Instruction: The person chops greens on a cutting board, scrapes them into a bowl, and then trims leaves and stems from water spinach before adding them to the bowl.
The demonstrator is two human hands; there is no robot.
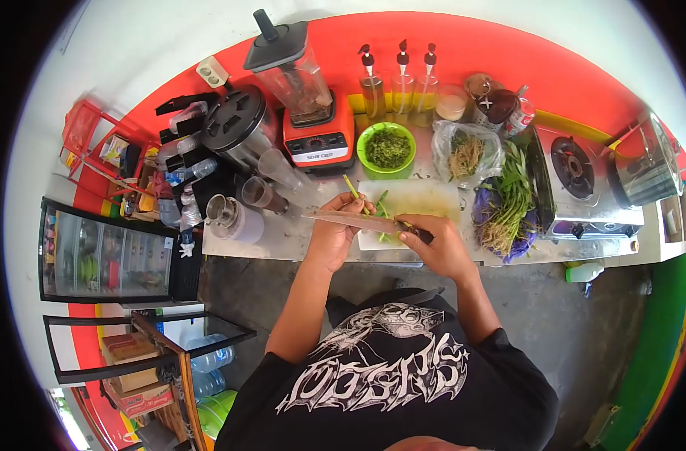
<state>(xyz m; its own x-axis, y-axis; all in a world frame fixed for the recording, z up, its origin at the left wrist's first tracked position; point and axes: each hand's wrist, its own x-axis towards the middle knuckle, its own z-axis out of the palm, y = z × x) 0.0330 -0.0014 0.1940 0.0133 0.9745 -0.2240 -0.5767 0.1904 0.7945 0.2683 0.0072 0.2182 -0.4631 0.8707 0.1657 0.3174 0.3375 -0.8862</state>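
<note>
My right hand (pixel 442 246) is wrapped round the dark handle of a knife (pixel 358 221), whose long blade points left across the front of my left hand. In the fingers of my left hand (pixel 334 234) is a green stalk (pixel 350 186), its upper end sticking up past the fingertips. Both hands are above the near left part of a pale cutting board (pixel 433 197). More green pieces (pixel 383 204) lie on the board beside my left hand. Behind the board stands a lime-green bowl (pixel 386 171) filled with chopped greens (pixel 388 146).
Right of the board lie a leafy bunch with roots (pixel 513 203) and a clear plastic bag (pixel 465 154) of roots. A gas stove (pixel 576 169) with a pot (pixel 647 177) stands further right. On the left are a red blender (pixel 318 139), plastic cups (pixel 264 195) and a jar (pixel 234 218).
</note>
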